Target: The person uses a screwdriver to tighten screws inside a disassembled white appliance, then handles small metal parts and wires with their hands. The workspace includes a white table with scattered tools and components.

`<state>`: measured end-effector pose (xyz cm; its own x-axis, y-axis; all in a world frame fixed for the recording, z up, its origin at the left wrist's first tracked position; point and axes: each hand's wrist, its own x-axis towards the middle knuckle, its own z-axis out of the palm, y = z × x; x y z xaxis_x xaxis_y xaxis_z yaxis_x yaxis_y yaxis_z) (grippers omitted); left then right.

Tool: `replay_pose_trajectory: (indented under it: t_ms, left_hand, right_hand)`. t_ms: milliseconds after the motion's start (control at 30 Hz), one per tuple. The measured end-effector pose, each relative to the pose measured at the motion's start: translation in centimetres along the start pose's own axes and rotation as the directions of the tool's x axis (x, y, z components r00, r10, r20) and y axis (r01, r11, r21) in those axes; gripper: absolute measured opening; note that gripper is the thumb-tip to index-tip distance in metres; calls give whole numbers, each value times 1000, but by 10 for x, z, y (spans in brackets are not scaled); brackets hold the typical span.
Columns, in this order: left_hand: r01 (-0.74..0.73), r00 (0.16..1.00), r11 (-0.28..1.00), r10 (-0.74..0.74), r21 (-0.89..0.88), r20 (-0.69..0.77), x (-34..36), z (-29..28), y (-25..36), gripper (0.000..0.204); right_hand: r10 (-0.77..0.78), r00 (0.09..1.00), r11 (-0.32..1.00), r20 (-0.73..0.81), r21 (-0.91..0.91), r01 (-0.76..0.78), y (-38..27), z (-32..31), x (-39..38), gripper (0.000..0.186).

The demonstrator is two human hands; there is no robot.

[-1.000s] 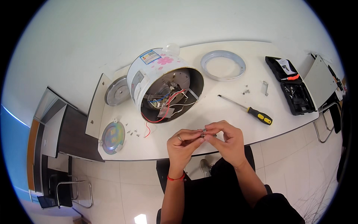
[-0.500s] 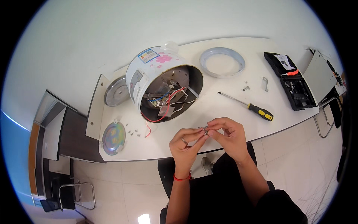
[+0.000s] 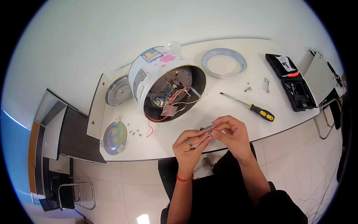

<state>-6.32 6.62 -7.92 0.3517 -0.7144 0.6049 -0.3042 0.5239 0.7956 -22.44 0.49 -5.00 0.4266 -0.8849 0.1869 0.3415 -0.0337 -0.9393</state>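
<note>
Just over the front edge of the table, my left hand (image 3: 189,147) and my right hand (image 3: 233,139) meet, fingertips pinched together on a small metal part (image 3: 207,128). Fingers cover much of it, so its exact kind is unclear; a dark end pokes out on the far side. Beyond my hands a white rice cooker body (image 3: 151,69) with pink flowers lies on its side. Its open underside faces me, showing red, blue and white wires (image 3: 173,101) around metal parts. One red wire hangs out onto the table. To the right of my hands lies a yellow-and-black screwdriver (image 3: 261,112).
A round metal lid-like plate (image 3: 118,93) and an iridescent disc (image 3: 115,137) lie left, with several screws (image 3: 135,132) beside them. Rightward are a grey ring (image 3: 242,69), more small screws (image 3: 248,89), a metal bracket (image 3: 266,85) and an open black tool case (image 3: 298,95).
The whole view has shifted slightly. Between my fingertips the small metal part has turned a little, and more of it shows. Both hands keep their pinch.
</note>
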Motion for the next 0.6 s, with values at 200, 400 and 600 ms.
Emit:
replay_pose_trajectory:
  t_ms: [200, 400, 600]
  left_hand:
    - [-48, 999, 998, 48, 39, 2, 0, 0, 4, 24]
    - [-50, 998, 997, 47, 63, 51, 1, 2, 4, 25]
    - [31, 996, 969, -52, -246, -77, -6, -10, 0, 29]
  right_hand:
    - [-27, 997, 1000, 68, 12, 26, 5, -6, 1, 22]
    - [30, 997, 998, 76, 53, -34, -2, -14, 1, 24]
    - [-398, 878, 695, -266, -712, 100, -30, -69, 26, 21]
